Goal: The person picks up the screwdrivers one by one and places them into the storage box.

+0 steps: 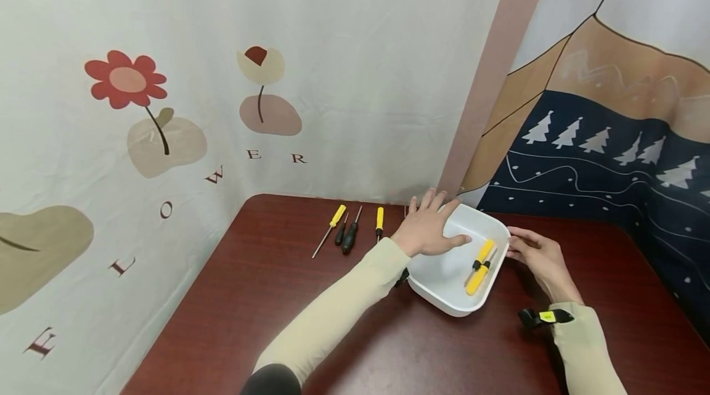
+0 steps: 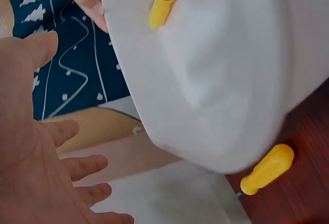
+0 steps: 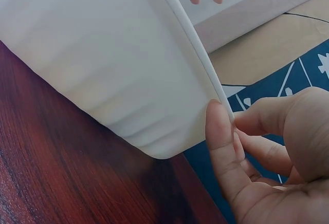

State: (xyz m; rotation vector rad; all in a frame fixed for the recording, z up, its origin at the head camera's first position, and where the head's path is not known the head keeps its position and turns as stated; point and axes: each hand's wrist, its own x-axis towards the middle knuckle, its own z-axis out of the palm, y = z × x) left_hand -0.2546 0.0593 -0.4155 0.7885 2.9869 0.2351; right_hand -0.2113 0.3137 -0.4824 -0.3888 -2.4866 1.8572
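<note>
A white plastic basin [image 1: 440, 268] stands on the dark red table, with two yellow-handled screwdrivers [image 1: 478, 280] lying inside by its right wall. My right hand [image 1: 540, 262] pinches the basin's right rim between thumb and fingers; the right wrist view shows the thumb on the outer wall [image 3: 113, 70]. Over the basin's left side is my left hand [image 1: 427, 230], its fingers spread and nothing in them. In the left wrist view, the left palm [image 2: 31, 157] appears apart from the basin. Beyond the basin there, a yellow screwdriver handle [image 2: 270, 168] lies on the table.
Left of the basin, a yellow screwdriver [image 1: 337, 216], a small black one [image 1: 341, 235], a larger black one [image 1: 349, 238] and another yellow one [image 1: 379, 219] lie on the tabletop [image 1: 249, 321]. Printed curtains [image 1: 355, 74] hang along the table's back and right sides.
</note>
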